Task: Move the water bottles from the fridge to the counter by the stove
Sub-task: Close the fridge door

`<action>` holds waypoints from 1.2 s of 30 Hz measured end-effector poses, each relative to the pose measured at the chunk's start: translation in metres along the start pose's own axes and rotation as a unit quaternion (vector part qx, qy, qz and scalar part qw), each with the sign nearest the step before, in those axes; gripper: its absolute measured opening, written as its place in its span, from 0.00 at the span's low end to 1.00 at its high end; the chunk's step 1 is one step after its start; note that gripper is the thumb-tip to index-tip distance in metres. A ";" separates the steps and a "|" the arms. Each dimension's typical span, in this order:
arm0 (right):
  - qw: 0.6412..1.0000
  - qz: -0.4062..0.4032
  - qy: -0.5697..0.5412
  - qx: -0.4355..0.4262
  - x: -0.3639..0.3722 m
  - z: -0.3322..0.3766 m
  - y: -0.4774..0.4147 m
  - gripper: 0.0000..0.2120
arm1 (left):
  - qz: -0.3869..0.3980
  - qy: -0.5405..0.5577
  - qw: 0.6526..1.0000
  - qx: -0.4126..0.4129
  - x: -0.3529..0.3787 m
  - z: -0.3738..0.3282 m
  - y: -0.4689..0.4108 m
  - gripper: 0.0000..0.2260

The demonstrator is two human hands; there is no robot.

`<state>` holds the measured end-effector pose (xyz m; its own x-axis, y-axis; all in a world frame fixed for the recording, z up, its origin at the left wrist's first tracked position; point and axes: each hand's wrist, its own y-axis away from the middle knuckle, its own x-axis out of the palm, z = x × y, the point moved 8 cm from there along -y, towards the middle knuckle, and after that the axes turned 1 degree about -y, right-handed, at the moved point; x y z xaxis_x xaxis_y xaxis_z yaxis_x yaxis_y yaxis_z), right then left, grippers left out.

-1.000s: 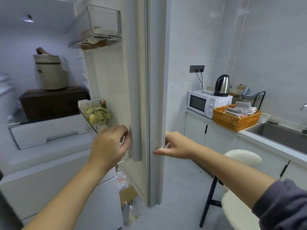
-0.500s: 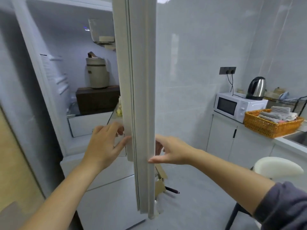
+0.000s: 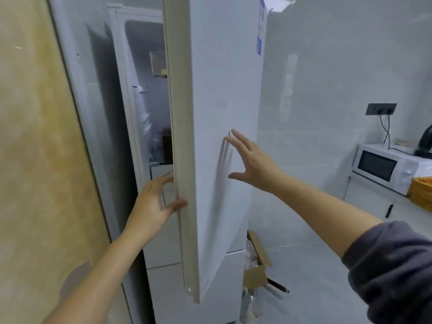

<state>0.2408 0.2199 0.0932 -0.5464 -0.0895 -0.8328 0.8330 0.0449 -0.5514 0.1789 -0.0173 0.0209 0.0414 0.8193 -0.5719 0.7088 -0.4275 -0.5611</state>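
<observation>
While the right hand (image 3: 254, 164) is reaching out to the fridge door (image 3: 222, 101), its fingers are lying straight and spread. The tips are touching the white front panel and the palm is standing off it. The hand is holding nothing, and a grey sleeve (image 3: 397, 272) is bunching above the forearm.

The left hand (image 3: 152, 206) is also hanging loose and spread with nothing in it. The thumb is resting against the door's cream inner edge (image 3: 177, 148), and the fingers are pointing into the gap beside it.

The door is standing ajar, turned nearly edge-on to me. Its face is plain glossy white and is catching the shadow of the right fingers. A blue-and-white label (image 3: 261, 26) is showing near its top right corner.

Through the narrow gap the fridge (image 3: 149, 108) is showing only a strip of pale interior. A dark brown block (image 3: 166, 146) is sitting on a shelf there, with a clear bin (image 3: 157, 64) higher up. The water bottles cannot be made out through this opening.

Left of the fridge a yellow mottled wall (image 3: 35, 136) is filling the view. At the door's foot an open cardboard box (image 3: 256, 265) is sitting on the grey tiled floor. Far right, a white microwave (image 3: 385, 167) is resting on white cabinets (image 3: 367, 197) beside an orange woven basket (image 3: 420, 192). A black socket (image 3: 381, 109) is feeding cables above it.
</observation>
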 end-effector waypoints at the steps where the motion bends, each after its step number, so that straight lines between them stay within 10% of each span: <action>1: 1.000 -0.004 0.003 -0.007 0.000 0.000 -0.008 0.48 | -0.027 0.016 0.999 -0.014 -0.004 0.003 0.001 0.22; 8: 0.996 -0.021 0.040 -0.078 0.019 0.010 -0.039 0.50 | -0.143 0.134 0.979 -0.055 -0.018 0.016 0.008 0.10; 19: 0.988 -0.017 0.096 -0.122 0.049 0.026 -0.100 0.59 | -0.245 0.003 0.965 -0.093 -0.037 0.037 -0.013 0.05; 36: 0.989 0.011 0.143 -0.032 0.122 0.049 -0.190 0.57 | -0.209 -0.028 0.970 -0.118 -0.063 0.164 -0.117 0.06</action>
<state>0.0201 0.1514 0.0991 -0.5386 0.1977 -0.8190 0.8424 0.1070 -0.5282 -0.0220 -0.0819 0.0241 -0.3180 0.8772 -0.3597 0.7975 0.0423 -0.6019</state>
